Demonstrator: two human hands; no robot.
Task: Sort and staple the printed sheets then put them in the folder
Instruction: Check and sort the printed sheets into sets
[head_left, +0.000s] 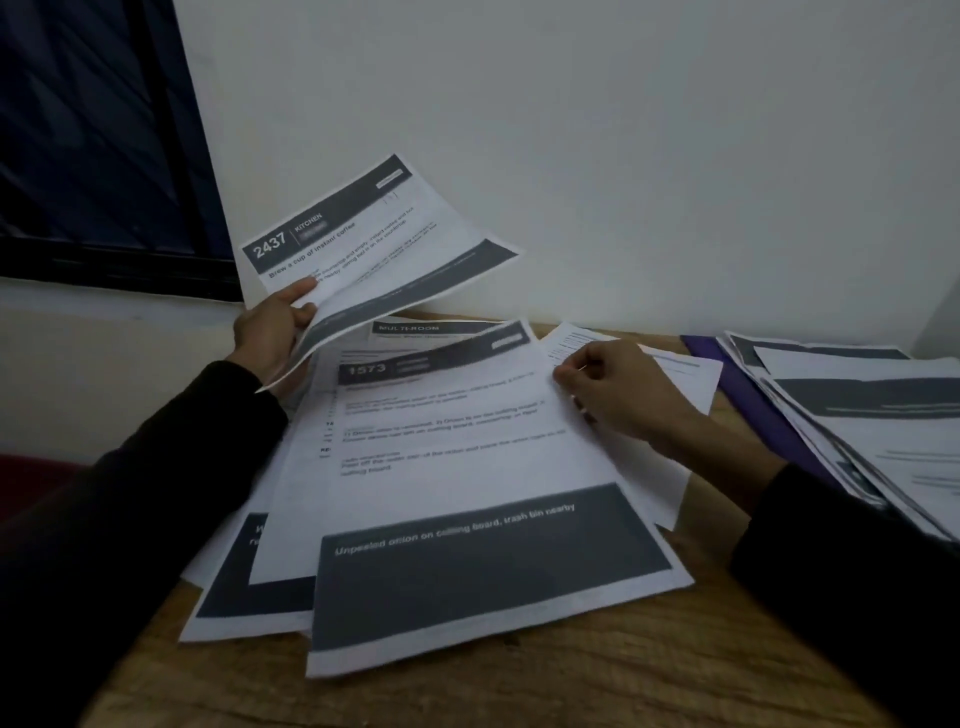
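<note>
My left hand (272, 332) grips a printed sheet headed "2437 KITCHEN" (379, 244) by its lower left edge and holds it up above the table, tilted toward the wall. Below it lies a loose pile of printed sheets; the top one, headed "1573" (457, 467), has a dark band at its bottom. My right hand (618, 395) rests with curled fingers at this sheet's right edge, thumb and forefinger pinching the paper. At the right lies an open purple folder (763, 415) with a stack of sheets (883, 415) on it. No stapler is visible.
The wooden table (519, 691) stands against a white wall (623, 156). A dark window (93, 135) is at the upper left. More sheets (244, 582) stick out under the pile at left and behind my right hand.
</note>
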